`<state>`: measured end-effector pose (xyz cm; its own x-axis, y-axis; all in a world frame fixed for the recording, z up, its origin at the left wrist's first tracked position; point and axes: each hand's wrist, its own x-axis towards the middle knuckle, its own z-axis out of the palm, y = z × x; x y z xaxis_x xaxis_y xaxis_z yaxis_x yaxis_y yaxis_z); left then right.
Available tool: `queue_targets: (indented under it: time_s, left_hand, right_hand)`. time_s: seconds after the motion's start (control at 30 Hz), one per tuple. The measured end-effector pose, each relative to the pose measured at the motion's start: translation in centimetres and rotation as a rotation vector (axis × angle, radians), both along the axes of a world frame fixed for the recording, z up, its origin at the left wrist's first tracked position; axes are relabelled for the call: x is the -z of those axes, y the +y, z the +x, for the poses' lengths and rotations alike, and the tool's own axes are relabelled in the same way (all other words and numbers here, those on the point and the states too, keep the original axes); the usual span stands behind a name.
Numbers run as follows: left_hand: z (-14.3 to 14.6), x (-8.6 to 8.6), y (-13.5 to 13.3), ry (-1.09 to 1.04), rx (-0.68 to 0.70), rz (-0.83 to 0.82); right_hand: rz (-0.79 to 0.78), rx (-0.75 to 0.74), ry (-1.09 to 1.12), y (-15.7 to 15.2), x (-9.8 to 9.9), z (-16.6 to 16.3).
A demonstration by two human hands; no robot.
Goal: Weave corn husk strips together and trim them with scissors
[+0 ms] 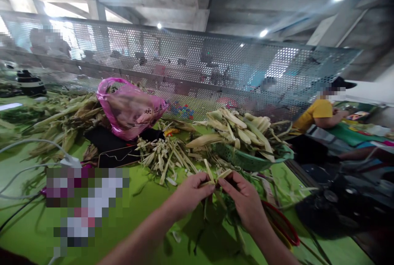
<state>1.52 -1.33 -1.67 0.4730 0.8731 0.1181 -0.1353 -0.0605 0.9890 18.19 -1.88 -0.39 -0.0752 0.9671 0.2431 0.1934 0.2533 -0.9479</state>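
Observation:
Strips of pale corn husk (223, 174) are pinched between the fingertips of both hands, above the front middle of the green table. My left hand (197, 189) is closed on the strips from the left, thumb on top. From the right, my right hand (241, 195) grips them with thumb and fingers close to the left fingertips. One strip points upward between the hands, and other ends hang below. Just behind lies a pile of cut husk pieces (161, 154). A green basket (240, 157) heaped with corn husks (243, 127) stands behind my right hand.
A pink plastic bag (126, 111) sits at the back left beside loose dry husks (66, 121). White cables (33, 164) cross the left side. A red ring-shaped edge (285, 220) lies right of my right wrist. Behind stands a perforated metal screen (184, 72); a person in yellow (321, 109) sits at right.

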Motion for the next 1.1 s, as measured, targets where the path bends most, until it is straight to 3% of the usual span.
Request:
queue_targets:
  time_s: [0.3, 0.4, 0.7, 0.87, 1.1]
  left_hand:
    - [0.5, 0.3, -0.2, 0.070, -0.057, 0.068]
    - [0.7, 0.6, -0.2, 0.091, -0.080, 0.090]
    - [1.2, 0.7, -0.3, 0.017, 0.045, -0.007]
    - [1.2, 0.8, -0.1, -0.050, -0.005, -0.131]
    - [0.6, 0.0, 0.1, -0.129, -0.088, -0.148]
  right_hand:
    - [-0.054, -0.015, 0.035, -0.1, -0.3, -0.5]
    - [-0.055, 0.013, -0.049, 0.0, -0.1, -0.3]
    - [0.205, 0.081, -0.293, -0.5, 0.0, -1.1]
    - [0.065, 0.082, -0.176, -0.2, -0.5, -0.9]
    - [-0.010, 0.105, -0.068, 0.1, -1.0, -0.3]
